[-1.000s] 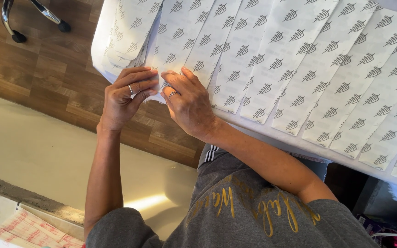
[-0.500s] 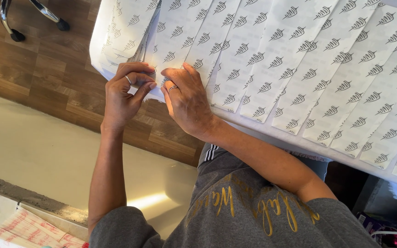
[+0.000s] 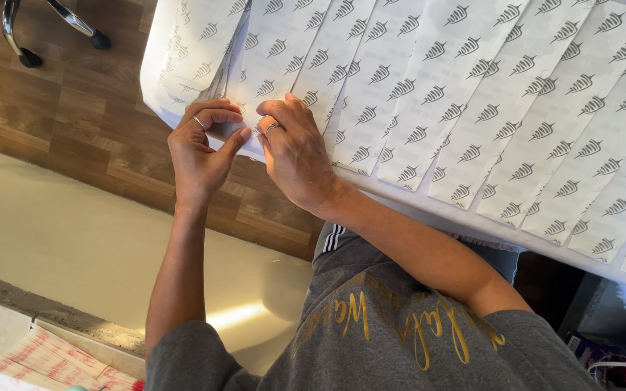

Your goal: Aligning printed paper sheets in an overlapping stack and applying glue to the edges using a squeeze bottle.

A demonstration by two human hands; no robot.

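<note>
Below us we see a brown wood-plank floor [image 3: 52, 145], and on it the chrome legs of a chair [image 3: 30, 29] with dark castors. A pale, glossy beige surface [image 3: 74, 246] crosses the lower left, catching a soft glare of light.

Bright, even daylight, sharp focus; soft glare on the cream floor [image 3: 240, 315].

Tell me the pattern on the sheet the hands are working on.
White sheet with rows of dark leaf-like marks; the head view shows it.
</note>
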